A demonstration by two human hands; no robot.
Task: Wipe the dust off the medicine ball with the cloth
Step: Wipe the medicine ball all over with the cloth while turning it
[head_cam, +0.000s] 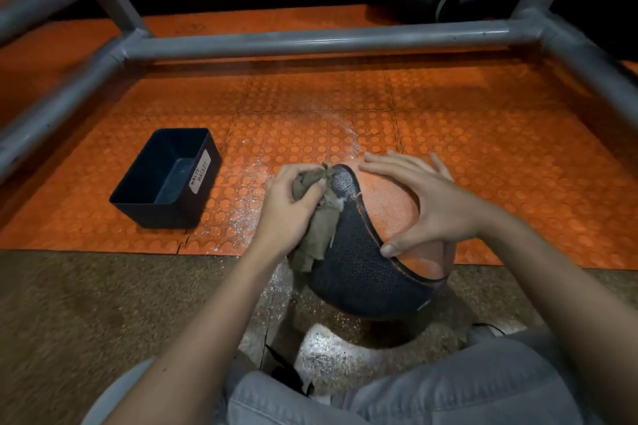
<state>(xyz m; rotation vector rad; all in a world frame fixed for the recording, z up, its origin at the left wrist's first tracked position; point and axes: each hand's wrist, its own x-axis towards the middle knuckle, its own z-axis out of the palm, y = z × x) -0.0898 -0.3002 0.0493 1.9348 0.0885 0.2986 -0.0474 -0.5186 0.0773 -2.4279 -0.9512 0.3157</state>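
The medicine ball, black and orange with a textured skin, rests on the floor at the edge of the orange mat, right in front of my knees. My left hand is closed around a crumpled olive-brown cloth and presses it against the ball's upper left side. My right hand lies flat on the orange panel on top, fingers spread, thumb at the seam. White dust lies scattered on the mat to the left of the ball.
A black open bin labelled "waste basket" stands on the studded orange mat to the left. Grey metal frame tubes cross behind and slope down both sides. Speckled brown floor lies nearest me.
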